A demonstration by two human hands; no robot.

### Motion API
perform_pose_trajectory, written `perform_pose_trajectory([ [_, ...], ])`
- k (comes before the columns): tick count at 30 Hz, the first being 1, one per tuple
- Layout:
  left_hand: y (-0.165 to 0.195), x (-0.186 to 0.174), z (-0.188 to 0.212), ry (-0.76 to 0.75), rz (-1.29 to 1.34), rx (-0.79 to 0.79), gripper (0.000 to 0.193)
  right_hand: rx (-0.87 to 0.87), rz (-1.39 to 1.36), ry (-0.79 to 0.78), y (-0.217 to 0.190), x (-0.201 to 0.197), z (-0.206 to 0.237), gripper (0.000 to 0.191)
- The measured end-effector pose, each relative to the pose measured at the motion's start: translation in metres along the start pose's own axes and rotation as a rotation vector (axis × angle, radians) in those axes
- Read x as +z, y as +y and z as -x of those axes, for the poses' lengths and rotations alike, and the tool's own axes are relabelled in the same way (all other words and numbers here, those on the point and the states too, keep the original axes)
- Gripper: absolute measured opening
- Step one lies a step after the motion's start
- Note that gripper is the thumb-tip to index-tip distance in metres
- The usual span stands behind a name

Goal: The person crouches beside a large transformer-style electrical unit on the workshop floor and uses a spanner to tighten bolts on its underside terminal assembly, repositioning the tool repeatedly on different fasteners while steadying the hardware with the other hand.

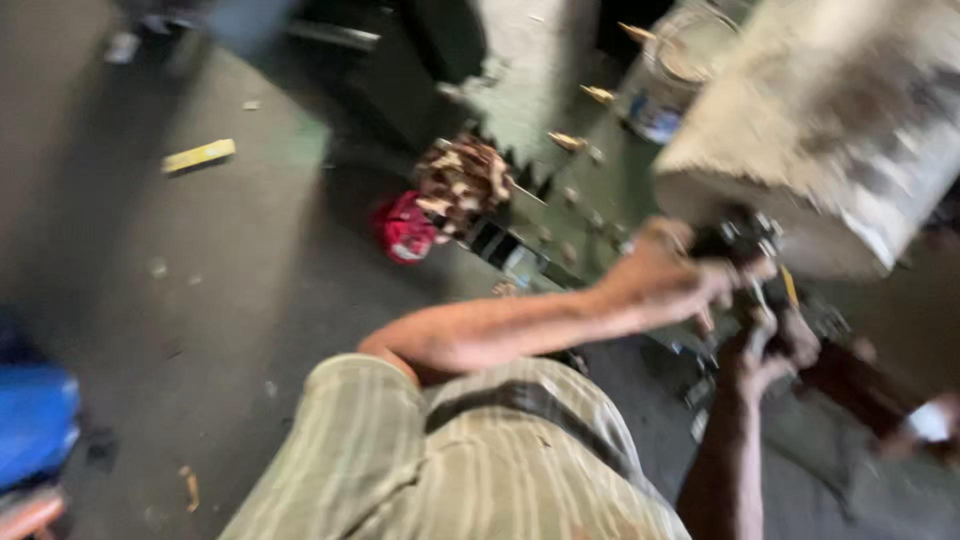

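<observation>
The picture is blurred by motion. My left hand (672, 275) reaches across my body and grips a dark metal part (742, 240) under a large pale block (830, 130) on a green machine (560, 215). My right hand (770, 345) comes up from below and closes its fingers on the same dark metal part, just beneath my left hand. What exactly the part is cannot be made out. My striped shirt fills the bottom middle of the view.
A spiked wheel-like piece (462, 182) sits on the machine's left end, with a red object (405, 228) below it. A yellow strip (198, 155) lies on the grey floor. A blue thing (35, 420) is at the left edge. A round container (680, 70) stands behind.
</observation>
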State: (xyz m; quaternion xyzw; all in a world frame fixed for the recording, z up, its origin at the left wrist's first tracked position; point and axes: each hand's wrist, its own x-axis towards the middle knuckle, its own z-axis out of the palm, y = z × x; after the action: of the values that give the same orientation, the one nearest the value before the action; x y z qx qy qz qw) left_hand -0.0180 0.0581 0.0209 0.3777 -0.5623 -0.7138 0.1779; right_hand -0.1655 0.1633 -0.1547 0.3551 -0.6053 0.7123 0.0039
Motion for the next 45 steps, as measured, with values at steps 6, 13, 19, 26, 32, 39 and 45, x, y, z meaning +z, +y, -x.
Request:
perform_pose_trajectory([
  [6, -0.028, -0.007, 0.011, -0.159, -0.001, 0.078, 0.024, -0.152, 0.301, -0.271, -0.074, -0.05, 0.008, 0.021],
  [13, -0.07, -0.001, 0.003, -0.288, 0.507, 0.091, 0.038, -0.743, 0.842, -0.454, -0.165, -0.102, -0.05, 0.038],
  [19, -0.063, 0.013, -0.007, -0.428, 0.795, 0.069, 0.04, -0.876, 1.349, -0.704, -0.234, -0.112, -0.106, 0.037],
  [26, -0.054, 0.013, -0.008, -0.437, 0.944, -0.069, 0.03, -1.009, 1.467, -0.891, -0.299, -0.056, -0.139, 0.032],
  [32, -0.056, 0.013, -0.011, -0.541, 1.099, -0.184, 0.033, -1.114, 1.63, -1.033, -0.321, -0.03, -0.144, 0.029],
  [39, -0.067, 0.02, -0.01, -0.626, 1.22, -0.248, 0.031, -1.141, 1.469, -1.005, -0.322, -0.021, -0.134, 0.02],
  [45, -0.073, 0.018, -0.013, -0.703, 1.196, -0.257, 0.03, -1.015, 1.541, -1.051, -0.329, 0.0, -0.142, 0.022],
])
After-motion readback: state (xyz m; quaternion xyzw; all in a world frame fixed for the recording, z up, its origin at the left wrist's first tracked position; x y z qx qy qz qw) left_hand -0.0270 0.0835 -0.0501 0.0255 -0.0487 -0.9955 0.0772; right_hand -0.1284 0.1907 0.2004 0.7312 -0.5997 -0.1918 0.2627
